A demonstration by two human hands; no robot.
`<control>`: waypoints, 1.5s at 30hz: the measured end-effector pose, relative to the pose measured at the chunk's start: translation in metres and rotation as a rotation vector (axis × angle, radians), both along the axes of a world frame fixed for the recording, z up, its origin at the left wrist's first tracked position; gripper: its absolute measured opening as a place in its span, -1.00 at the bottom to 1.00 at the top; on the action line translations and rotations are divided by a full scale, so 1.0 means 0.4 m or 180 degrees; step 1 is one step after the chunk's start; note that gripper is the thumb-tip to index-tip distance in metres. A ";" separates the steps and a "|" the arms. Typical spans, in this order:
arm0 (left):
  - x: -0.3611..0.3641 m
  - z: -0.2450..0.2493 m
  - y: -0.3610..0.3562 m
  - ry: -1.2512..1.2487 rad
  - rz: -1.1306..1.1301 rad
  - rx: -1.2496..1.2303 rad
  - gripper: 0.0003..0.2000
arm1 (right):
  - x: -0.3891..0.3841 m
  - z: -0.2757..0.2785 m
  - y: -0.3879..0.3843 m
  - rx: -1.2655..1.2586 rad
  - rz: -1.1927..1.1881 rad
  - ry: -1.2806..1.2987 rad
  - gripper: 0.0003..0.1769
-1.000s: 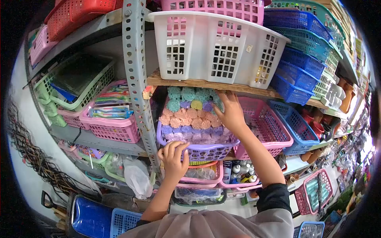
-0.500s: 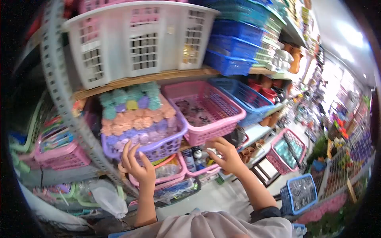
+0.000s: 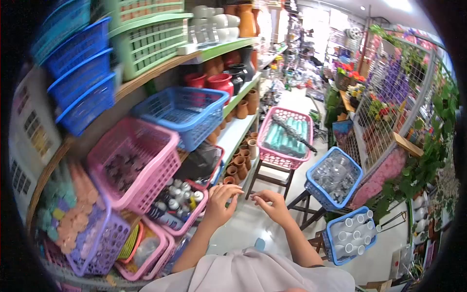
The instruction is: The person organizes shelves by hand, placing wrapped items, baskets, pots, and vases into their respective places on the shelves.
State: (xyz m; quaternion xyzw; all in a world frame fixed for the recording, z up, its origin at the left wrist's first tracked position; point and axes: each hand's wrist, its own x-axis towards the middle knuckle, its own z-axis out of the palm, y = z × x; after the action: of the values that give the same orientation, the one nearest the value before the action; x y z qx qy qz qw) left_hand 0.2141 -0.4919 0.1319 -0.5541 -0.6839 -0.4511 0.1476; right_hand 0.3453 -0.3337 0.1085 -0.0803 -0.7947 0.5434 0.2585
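My left hand (image 3: 223, 203) hovers in front of my body with its fingers loosely bent and nothing in it. Close by on the right, my right hand (image 3: 270, 206) is also free, its fingers curved and apart from the thumb. Nearest to the left hand is a pink basket (image 3: 198, 212) of spray cans and bottles, which the hand appears not to touch. Beyond both hands, a pink basket (image 3: 293, 162) holds teal wrapped packs with a dark braided item lying across them. It rests on a dark stool (image 3: 269, 177).
A blue basket (image 3: 311, 190) of clear glassware and a blue basket (image 3: 332, 253) of white cups stand on the right. Shelves on the left carry a purple basket (image 3: 111, 238), a large pink basket (image 3: 168, 170), a blue basket (image 3: 197, 121) and clay pots (image 3: 239, 165). A wire rack (image 3: 384, 97) bears flowers.
My view has swung right, from the shelf baskets toward the aisle. Both hands have come away from the purple and pink baskets and are closer together.
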 end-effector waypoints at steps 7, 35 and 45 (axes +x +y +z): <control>-0.053 -0.087 0.344 -0.1281 -0.0520 -0.0456 -0.86 | 0.030 -0.081 0.317 -0.0310 -0.0558 -0.0393 -0.80; -0.455 -0.399 1.094 -0.1205 -0.0264 -0.0998 -0.69 | -0.234 -0.317 0.962 0.1954 -0.2524 -0.1558 -0.64; -0.517 -0.504 1.249 -0.0265 0.0404 -0.2521 -0.34 | -0.268 -0.356 0.955 0.3016 -0.2973 -0.1757 -0.71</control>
State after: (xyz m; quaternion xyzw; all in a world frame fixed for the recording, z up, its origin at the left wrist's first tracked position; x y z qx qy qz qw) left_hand 0.0075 0.0077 -0.0696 -0.5061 -0.8430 -0.1647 -0.0776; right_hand 0.2381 0.0482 -0.0338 -0.4255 -0.8640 -0.0671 0.2606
